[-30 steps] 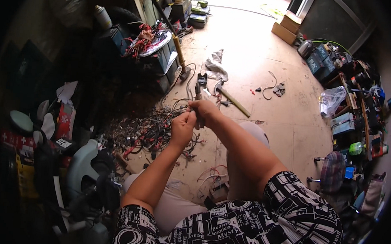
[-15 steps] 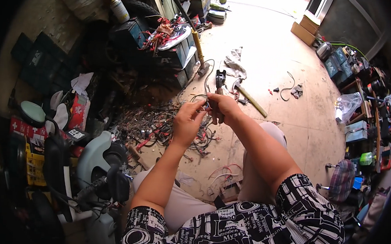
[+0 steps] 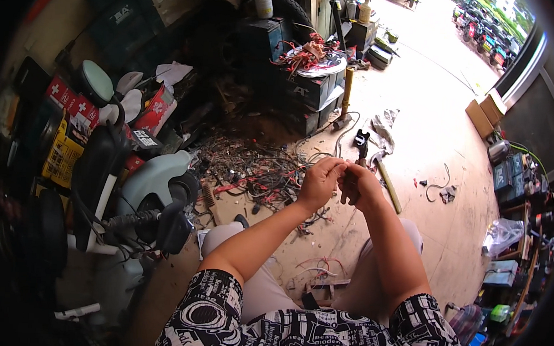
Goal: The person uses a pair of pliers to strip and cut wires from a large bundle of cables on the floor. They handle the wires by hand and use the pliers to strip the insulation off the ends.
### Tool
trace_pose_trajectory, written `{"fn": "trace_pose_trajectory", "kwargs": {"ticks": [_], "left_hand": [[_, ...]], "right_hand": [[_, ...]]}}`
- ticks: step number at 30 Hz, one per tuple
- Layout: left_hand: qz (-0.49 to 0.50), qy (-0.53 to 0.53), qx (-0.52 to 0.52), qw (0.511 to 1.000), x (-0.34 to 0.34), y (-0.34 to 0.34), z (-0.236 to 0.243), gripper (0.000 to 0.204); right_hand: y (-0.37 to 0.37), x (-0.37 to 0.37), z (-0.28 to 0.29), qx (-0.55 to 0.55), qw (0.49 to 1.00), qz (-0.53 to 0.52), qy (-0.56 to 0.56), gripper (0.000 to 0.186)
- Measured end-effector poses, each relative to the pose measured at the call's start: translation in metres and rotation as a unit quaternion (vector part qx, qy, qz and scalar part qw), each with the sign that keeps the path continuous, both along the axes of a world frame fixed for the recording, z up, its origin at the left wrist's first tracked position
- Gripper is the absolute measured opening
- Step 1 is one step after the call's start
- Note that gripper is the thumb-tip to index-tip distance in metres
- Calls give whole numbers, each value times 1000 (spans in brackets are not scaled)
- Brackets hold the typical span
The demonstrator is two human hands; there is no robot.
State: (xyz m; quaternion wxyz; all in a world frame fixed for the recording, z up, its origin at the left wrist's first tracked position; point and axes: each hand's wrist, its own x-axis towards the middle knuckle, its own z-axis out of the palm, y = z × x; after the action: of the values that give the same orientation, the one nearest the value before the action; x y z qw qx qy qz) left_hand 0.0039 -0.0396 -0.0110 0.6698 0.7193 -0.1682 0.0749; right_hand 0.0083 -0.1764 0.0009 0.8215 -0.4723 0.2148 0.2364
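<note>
My left hand (image 3: 319,183) is closed in a pinch, its fingertips meeting those of my right hand; what lies between them is too small to make out, perhaps a thin cable. My right hand (image 3: 364,190) is closed on a dark hand tool with a chunky black head (image 3: 361,138), like pliers. A hammer (image 3: 390,186) with a long wooden handle lies just right of it. Below and left of my hands spreads a tangled heap of wires (image 3: 245,174) and connectors on the floor.
At left stand scooter body parts (image 3: 164,167) and red boxes (image 3: 74,106). Batteries (image 3: 313,87) stacked with wires stand ahead, cardboard boxes (image 3: 483,115) by the door, cluttered shelving (image 3: 517,248) at right. A crumpled sheet (image 3: 384,131) lies on the floor. Parked scooters (image 3: 482,30) show outside.
The view has swung leftward, so the scene sits further right, showing scooters outside. My left hand's looser fingers from half a second ago have drawn together against the right hand's.
</note>
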Motion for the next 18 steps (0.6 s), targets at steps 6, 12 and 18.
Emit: {"fn": "trace_pose_trajectory", "kwargs": {"ticks": [6,12,18], "left_hand": [[-44,252,-209,944,8,-11,-8,23],[-66,336,-339,876,19,-17,-27,27],[-4,330,-290,898,20,-26,-36,28]], "right_hand": [[1,11,-14,4,999,20,-35,28],[13,27,-35,21,999,-20,20,27],[14,39,-71,-145,984,-94,40,20]]}}
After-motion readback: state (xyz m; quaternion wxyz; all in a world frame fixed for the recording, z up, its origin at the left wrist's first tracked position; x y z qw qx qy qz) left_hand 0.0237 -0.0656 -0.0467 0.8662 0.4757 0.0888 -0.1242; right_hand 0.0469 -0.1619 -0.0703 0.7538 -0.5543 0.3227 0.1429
